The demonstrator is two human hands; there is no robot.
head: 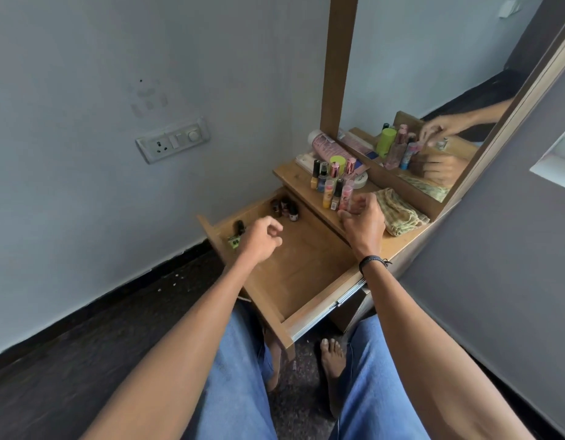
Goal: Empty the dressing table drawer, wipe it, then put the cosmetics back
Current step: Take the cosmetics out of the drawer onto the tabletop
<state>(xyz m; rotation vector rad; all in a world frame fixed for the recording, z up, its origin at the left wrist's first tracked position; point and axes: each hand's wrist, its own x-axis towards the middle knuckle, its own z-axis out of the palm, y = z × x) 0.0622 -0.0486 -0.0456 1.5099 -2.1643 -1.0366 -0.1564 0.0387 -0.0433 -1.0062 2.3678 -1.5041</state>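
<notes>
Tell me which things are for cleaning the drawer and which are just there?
For the job: drawer, little bottles inside it, bottles on the tabletop, checked cloth, pink tube in the right hand.
Just there: wall switchboard, mirror.

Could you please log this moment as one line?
drawer open, bottles inside; right hand holds pink bottle at shelf; left hand empty

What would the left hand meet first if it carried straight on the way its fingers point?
Probably the small dark bottles at the back of the drawer; the left hand points at them over bare floor, though its height is unclear.
</notes>
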